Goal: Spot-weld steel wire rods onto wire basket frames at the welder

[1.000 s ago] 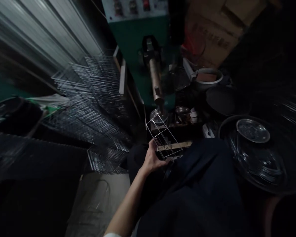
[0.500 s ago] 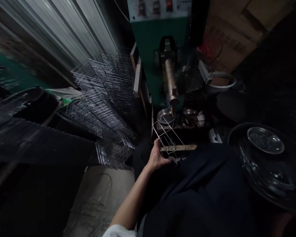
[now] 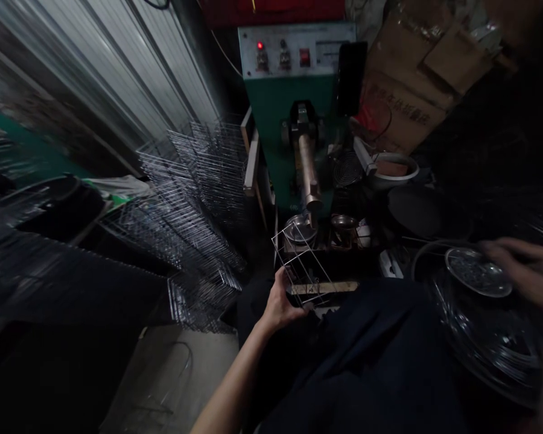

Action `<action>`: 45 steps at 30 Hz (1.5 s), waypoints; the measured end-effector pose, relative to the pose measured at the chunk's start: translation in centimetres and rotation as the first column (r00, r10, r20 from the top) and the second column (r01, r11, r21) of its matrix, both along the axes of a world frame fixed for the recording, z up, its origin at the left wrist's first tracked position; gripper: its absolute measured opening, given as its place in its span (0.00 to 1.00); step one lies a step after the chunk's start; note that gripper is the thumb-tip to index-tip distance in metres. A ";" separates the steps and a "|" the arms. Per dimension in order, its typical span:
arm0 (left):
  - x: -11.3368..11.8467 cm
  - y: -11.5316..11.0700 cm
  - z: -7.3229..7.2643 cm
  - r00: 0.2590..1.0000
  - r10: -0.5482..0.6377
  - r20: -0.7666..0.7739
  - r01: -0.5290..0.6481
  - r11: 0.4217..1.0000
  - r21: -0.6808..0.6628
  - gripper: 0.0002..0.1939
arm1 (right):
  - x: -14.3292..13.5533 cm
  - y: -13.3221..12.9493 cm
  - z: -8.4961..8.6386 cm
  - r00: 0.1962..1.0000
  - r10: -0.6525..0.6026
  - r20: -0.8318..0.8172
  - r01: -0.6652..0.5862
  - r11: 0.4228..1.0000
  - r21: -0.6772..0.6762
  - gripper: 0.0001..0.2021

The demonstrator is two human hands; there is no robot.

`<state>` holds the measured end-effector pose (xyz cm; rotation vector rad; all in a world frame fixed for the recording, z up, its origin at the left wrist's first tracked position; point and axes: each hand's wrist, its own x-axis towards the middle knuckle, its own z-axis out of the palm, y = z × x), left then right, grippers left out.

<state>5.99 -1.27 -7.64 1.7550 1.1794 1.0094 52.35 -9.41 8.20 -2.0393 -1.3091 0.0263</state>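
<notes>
My left hand (image 3: pixel 280 306) is closed on a small wire frame (image 3: pixel 301 258), holding it by its near end over my lap. The frame's far corner reaches the round metal dish (image 3: pixel 308 235) under the copper-coloured arm (image 3: pixel 308 166) of a green machine. At the right edge my right hand (image 3: pixel 527 271) is smeared by motion beside a shallow metal dish (image 3: pixel 461 282) of small bits. Its fingers are too blurred to show whether they hold anything.
Stacks of wire racks (image 3: pixel 194 199) stand to the left. The green machine (image 3: pixel 262 114) has a panel with a lit red lamp (image 3: pixel 260 46). At right, a large round tub (image 3: pixel 419 265) holds shiny wire pieces. Cardboard boxes (image 3: pixel 402 114) lean behind.
My right hand has come into view at the right, by the dish of bits. My left hand still holds the wire frame. The view has tilted up, showing more of the machine's panel.
</notes>
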 end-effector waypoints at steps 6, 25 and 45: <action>-1.2 0.2 2.2 0.994 -0.094 0.058 0.086 0.988 0.131 0.51 | -8.7 9.0 -3.8 0.844 0.403 -0.353 -0.369 0.915 0.163 0.29; -2.2 4.1 1.3 0.987 -0.157 0.022 0.154 0.984 0.092 0.51 | -13.9 15.8 -7.1 0.626 0.603 -0.494 -0.632 0.764 0.131 0.27; -2.3 8.3 -2.6 0.984 -0.171 -0.055 0.177 0.974 0.144 0.61 | -14.6 22.1 -10.5 0.625 0.673 -0.394 -0.689 0.714 0.126 0.26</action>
